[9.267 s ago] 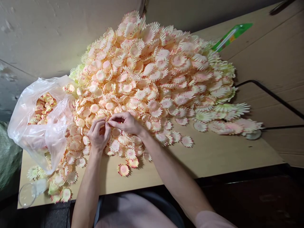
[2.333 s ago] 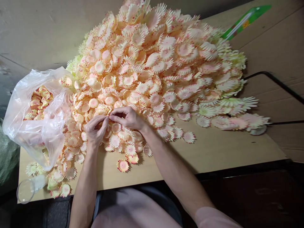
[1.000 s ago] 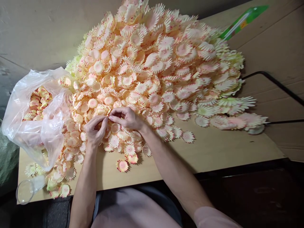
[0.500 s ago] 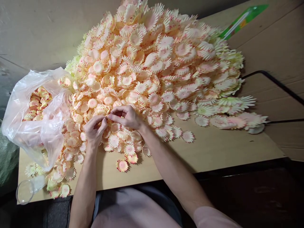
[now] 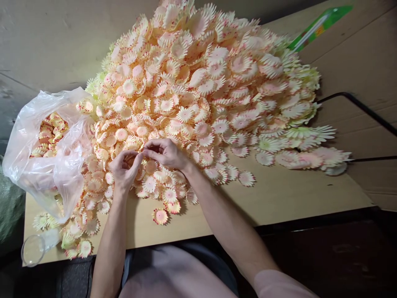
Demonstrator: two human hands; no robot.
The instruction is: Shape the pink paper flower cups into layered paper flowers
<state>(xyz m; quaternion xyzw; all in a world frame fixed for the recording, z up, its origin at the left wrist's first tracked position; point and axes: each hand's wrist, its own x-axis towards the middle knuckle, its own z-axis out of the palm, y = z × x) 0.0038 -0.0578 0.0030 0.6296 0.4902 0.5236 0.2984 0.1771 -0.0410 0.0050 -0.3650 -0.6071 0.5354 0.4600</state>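
A large heap of artificial flower petal pieces (image 5: 186,82), cream and pink with serrated, red-flecked edges, covers much of the table. At its front edge, my left hand (image 5: 124,167) and my right hand (image 5: 166,153) meet fingertip to fingertip. Both are closed in a pinch, thumbs against forefingers. What they pinch is too small and too hidden by the fingers to make out. Loose petal pieces (image 5: 149,184) lie just below the hands, and two redder ones (image 5: 160,216) sit apart nearer the table edge.
A translucent plastic bag (image 5: 66,165) with more petal pieces stands at the left. Below it, a clear round cup or lid (image 5: 32,250) sits at the table's corner. A green packet (image 5: 322,27) lies at the back right. A black rod (image 5: 369,109) reaches in over cardboard (image 5: 369,66).
My left thumb and fingertips have shifted slightly up and right, closer against my right fingertips. The right hand stays nearly in place; the heap looks the same.
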